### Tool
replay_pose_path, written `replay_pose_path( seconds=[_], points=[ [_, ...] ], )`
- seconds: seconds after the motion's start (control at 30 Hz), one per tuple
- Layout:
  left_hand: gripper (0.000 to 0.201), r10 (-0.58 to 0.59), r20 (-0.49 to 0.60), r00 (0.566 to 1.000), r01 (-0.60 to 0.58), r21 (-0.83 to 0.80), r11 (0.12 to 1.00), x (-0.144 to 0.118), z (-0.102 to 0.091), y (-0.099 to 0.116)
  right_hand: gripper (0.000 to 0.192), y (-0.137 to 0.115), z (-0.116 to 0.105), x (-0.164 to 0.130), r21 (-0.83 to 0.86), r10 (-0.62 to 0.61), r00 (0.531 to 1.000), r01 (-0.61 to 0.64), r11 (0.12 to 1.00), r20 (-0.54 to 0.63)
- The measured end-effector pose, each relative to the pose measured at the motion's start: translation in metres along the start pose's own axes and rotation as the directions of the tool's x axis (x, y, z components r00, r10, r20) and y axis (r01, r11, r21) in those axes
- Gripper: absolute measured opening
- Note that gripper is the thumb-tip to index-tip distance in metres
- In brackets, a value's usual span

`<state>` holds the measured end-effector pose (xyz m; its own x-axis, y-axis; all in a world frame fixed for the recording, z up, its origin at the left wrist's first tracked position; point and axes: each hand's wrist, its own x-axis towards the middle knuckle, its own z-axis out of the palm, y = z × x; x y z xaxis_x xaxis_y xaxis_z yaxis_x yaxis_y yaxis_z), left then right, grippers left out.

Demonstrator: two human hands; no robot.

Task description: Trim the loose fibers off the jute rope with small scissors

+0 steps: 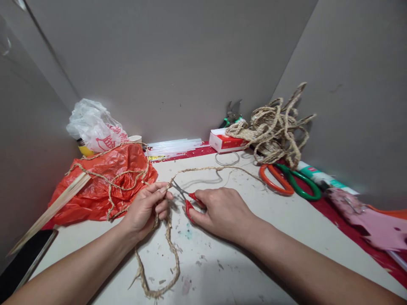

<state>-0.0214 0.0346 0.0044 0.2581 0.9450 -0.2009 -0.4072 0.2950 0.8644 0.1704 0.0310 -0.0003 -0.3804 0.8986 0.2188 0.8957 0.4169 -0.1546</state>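
My left hand (149, 207) pinches a thin braided straw rope (174, 254) between thumb and fingers. One stretch of the rope hangs in a loop over the near part of the table, and another runs off to the right. My right hand (222, 212) has its fingers in the red handles of small scissors (182, 191). The scissor blades are apart, with their tips at the rope just beside my left fingertips. Whether the blades touch the rope I cannot tell. More thin rope winds over a red plastic bag (104, 182) to the left.
A bundle of thick rope (276, 127) lies at the back right, by a red-and-white box (227, 142) and pruning shears (233, 112). Large scissors handles (276, 180) and a pink glue gun (378, 226) lie right. Clear sticks (174, 146) line the wall. Straw strips (54, 207) lie left.
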Motion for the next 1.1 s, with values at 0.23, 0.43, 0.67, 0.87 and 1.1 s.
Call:
replay_pose_path(
  seconds=[0.23, 0.43, 0.67, 0.87, 1.1],
  points=[
    [0.018, -0.003, -0.047, 0.999, 0.004, 0.031, 0.999, 0.002, -0.002, -0.001, 0.031, -0.002, -0.002, -0.001, -0.043, -0.026, 0.999, 0.025, 0.999, -0.032],
    [0.018, 0.019, -0.087, 0.996, -0.013, 0.06, 0.998, 0.002, -0.003, -0.002, 0.033, -0.003, -0.005, -0.001, -0.053, -0.052, 0.999, 0.053, 0.997, 0.012],
    [0.018, 0.018, -0.12, 0.993, -0.012, 0.05, 0.999, 0.001, -0.003, 0.0, 0.031, -0.002, -0.009, -0.001, -0.053, -0.05, 0.999, 0.051, 0.997, 0.014],
    [0.015, 0.007, -0.091, 0.996, -0.004, 0.038, 0.999, 0.001, -0.005, 0.0, 0.029, -0.002, -0.011, 0.0, -0.046, -0.063, 0.998, 0.064, 0.997, 0.022],
    [0.014, -0.013, -0.08, 0.997, 0.021, 0.094, 0.995, 0.0, -0.004, 0.0, 0.031, -0.003, -0.017, 0.0, -0.041, -0.068, 0.993, 0.072, 0.997, 0.093]
  ],
)
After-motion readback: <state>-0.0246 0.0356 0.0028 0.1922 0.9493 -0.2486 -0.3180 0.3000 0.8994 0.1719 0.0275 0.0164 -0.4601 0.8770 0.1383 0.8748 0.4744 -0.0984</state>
